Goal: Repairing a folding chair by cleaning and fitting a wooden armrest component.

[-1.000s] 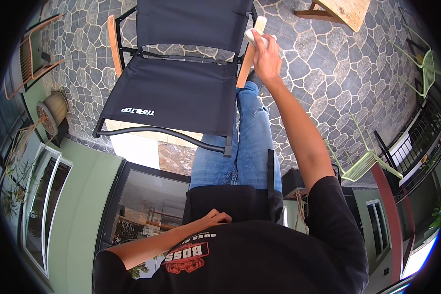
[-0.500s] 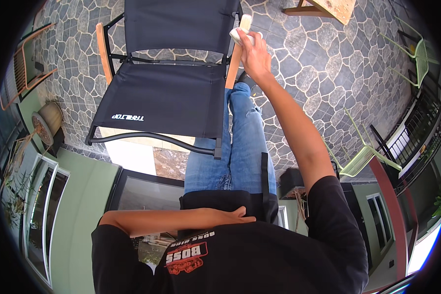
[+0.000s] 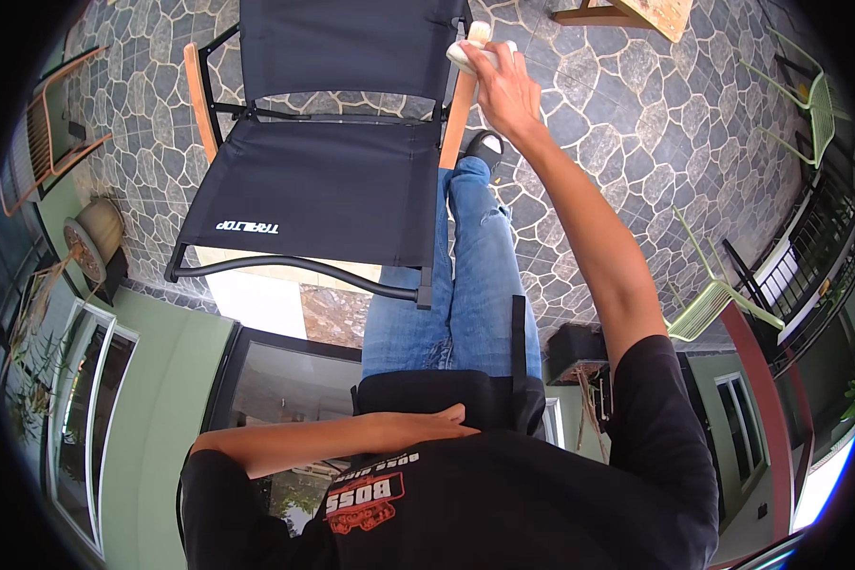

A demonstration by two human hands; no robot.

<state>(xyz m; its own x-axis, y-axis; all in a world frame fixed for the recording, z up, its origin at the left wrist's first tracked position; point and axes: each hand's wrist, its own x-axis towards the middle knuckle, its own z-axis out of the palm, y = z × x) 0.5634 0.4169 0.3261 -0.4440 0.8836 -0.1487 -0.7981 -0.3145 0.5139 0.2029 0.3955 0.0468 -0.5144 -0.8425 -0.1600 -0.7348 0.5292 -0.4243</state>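
Observation:
A black folding chair [image 3: 328, 185] with a fabric seat and back stands in front of me on the left. My right hand [image 3: 508, 90] is closed on a white cloth [image 3: 463, 57], pressed against the chair's right wooden armrest [image 3: 457, 119] towards its far end. The cloth is bunched and partly covered by the fingers. A matching wooden armrest [image 3: 199, 104] runs along the chair's other side. Across my waist lies my left hand [image 3: 437, 422], its visible fingers stretched out and nothing seen in it; part of it is hidden against my shirt.
A wooden table or bench [image 3: 627, 17] stands at the far right. Light green metal chairs [image 3: 717, 309] are along the right side, near a black railing [image 3: 788, 266]. An orange-brown chair [image 3: 52, 123] and a round pot [image 3: 95, 237] are at the left. Stone-patterned tiles [image 3: 598, 142] cover the floor.
My right hand and the cloth have shifted slightly to the right on the armrest. My left hand has drawn back a little to the left. A dark shoe now shows beside the armrest.

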